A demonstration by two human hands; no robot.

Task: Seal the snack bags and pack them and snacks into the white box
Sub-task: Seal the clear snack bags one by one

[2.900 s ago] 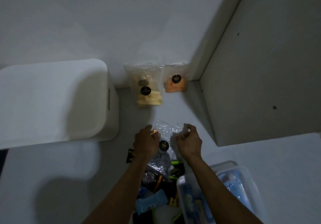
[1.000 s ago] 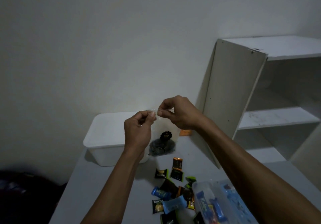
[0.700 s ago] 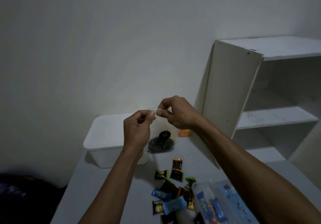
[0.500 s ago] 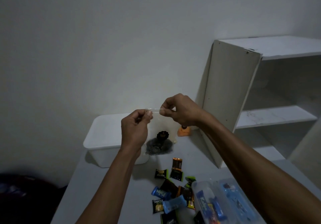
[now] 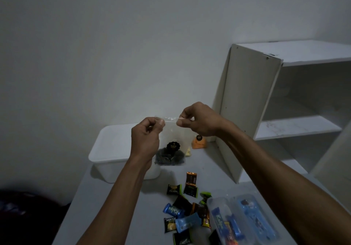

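A clear snack bag [image 5: 171, 149] with a black round label and dark snacks at its bottom hangs in the air above the table. My left hand [image 5: 146, 136] pinches the left end of its top strip. My right hand [image 5: 197, 119] pinches the strip's right end. Behind it, the lidded white box [image 5: 114, 146] stands at the table's back left. An orange snack bag [image 5: 198, 143] and part of a yellow snack bag [image 5: 188, 152] stand by the wall. Several wrapped snacks [image 5: 182, 206] lie scattered on the table near me.
A clear plastic container [image 5: 243, 218] holding blue-wrapped snacks sits at the near right of the grey table [image 5: 106, 206]. A white shelf unit [image 5: 284, 96] stands at the right. The plain wall is behind, and something dark lies low at the left.
I lifted the bag from the table to chest height and the view tilted up. Over the last second my hands have moved apart along the top strip, the right hand sliding rightward.
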